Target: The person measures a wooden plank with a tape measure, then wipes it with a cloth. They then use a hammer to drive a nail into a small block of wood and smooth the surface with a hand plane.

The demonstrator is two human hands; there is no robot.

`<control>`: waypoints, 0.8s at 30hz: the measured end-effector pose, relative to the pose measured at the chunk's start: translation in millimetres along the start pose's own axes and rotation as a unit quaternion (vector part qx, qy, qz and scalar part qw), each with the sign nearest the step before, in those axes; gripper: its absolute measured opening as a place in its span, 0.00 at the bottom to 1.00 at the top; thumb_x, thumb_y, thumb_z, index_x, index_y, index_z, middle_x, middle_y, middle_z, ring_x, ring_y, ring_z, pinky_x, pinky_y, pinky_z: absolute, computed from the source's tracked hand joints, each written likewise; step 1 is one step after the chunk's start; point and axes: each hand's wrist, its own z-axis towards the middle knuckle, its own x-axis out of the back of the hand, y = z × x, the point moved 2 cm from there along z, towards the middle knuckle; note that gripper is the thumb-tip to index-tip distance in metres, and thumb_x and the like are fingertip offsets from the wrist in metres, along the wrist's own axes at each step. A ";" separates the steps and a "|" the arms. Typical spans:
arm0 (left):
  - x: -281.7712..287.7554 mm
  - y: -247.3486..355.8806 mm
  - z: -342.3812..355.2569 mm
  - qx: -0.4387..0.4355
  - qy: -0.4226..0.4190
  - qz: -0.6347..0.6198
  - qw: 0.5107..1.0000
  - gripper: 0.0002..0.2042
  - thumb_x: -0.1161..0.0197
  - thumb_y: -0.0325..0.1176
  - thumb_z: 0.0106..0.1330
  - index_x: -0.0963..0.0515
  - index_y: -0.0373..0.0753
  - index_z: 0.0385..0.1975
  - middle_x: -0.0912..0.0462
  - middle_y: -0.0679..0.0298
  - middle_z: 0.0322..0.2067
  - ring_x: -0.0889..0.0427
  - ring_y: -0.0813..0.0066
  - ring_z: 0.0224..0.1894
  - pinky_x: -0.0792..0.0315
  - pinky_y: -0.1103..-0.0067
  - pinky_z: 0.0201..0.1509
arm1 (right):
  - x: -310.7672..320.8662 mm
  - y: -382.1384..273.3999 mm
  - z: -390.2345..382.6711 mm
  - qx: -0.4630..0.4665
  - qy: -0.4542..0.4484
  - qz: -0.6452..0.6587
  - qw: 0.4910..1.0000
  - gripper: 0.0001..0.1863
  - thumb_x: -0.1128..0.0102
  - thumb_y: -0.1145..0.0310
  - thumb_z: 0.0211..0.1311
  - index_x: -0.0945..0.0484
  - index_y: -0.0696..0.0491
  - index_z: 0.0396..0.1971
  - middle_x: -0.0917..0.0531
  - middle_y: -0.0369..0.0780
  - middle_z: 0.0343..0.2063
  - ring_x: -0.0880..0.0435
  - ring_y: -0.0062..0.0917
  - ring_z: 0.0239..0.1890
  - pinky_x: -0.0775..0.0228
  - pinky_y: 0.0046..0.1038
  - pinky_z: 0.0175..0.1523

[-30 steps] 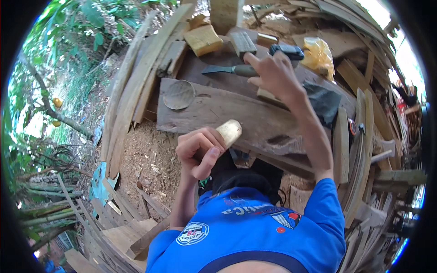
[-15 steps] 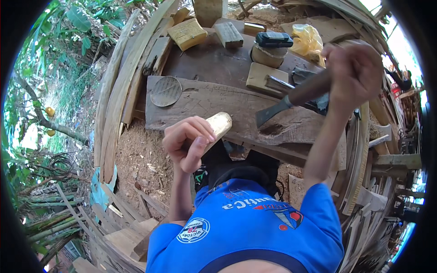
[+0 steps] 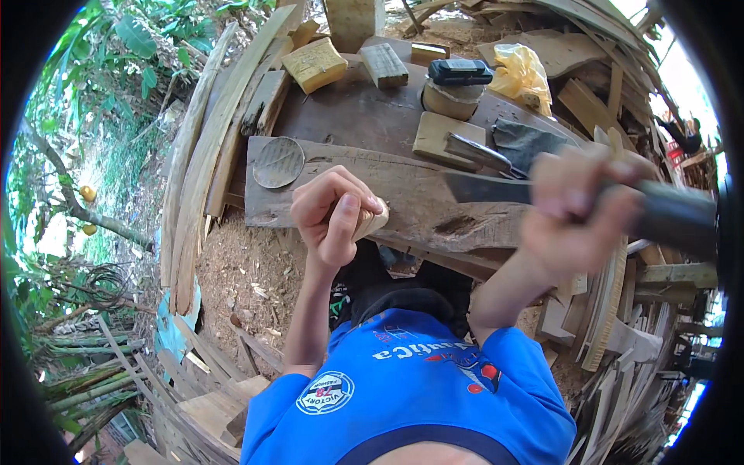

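Observation:
In my left hand is a small pale wood block, gripped between curled fingers and thumb over the near edge of the worn wooden plank. The fingers cover most of the block. My right hand, blurred by motion, is closed round a chopping knife. Its broad dark blade points left toward the block, apart from it, and its thick dark handle sticks out to the right. A gouged hollow shows in the plank below the blade.
On the plank lies a round wooden disc. Behind are a yellowish block, a grey block, a black device on a round container, a yellow plastic bag, and a metal tool on a flat board. Sawdust covers the ground.
My right hand has come down and toward me, swinging the knife from slanted to nearly level. My left hand has turned and shifted slightly right, with the wood block now more upright and hidden.

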 end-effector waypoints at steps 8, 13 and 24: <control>-7.3 3.8 -13.5 -0.027 0.055 -0.052 0.997 0.08 0.53 0.25 0.53 0.30 0.30 0.15 0.25 0.56 0.17 0.26 0.76 0.18 0.31 0.82 0.24 | -9.6 42.5 -43.0 -0.092 0.089 0.050 0.991 0.06 0.54 0.75 0.58 0.37 0.49 0.23 0.38 0.30 0.14 0.44 0.12 0.09 0.54 0.18 0.14; -4.0 5.6 -7.4 0.023 0.013 0.037 0.999 0.09 0.58 0.26 0.55 0.34 0.30 0.17 0.30 0.56 0.18 0.29 0.71 0.19 0.30 0.78 0.26 | -6.9 55.8 -54.1 -0.081 0.092 -0.024 0.992 0.13 0.54 0.83 0.53 0.41 0.49 0.34 0.39 0.32 0.14 0.44 0.12 0.10 0.53 0.18 0.14; -2.0 3.7 -8.8 -0.022 0.084 0.088 0.992 0.06 0.53 0.23 0.48 0.31 0.32 0.13 0.25 0.59 0.15 0.28 0.80 0.16 0.35 0.84 0.21 | -25.2 75.5 -70.7 -0.115 0.178 0.050 0.976 0.10 0.52 0.80 0.54 0.41 0.49 0.27 0.35 0.34 0.15 0.41 0.15 0.12 0.48 0.19 0.15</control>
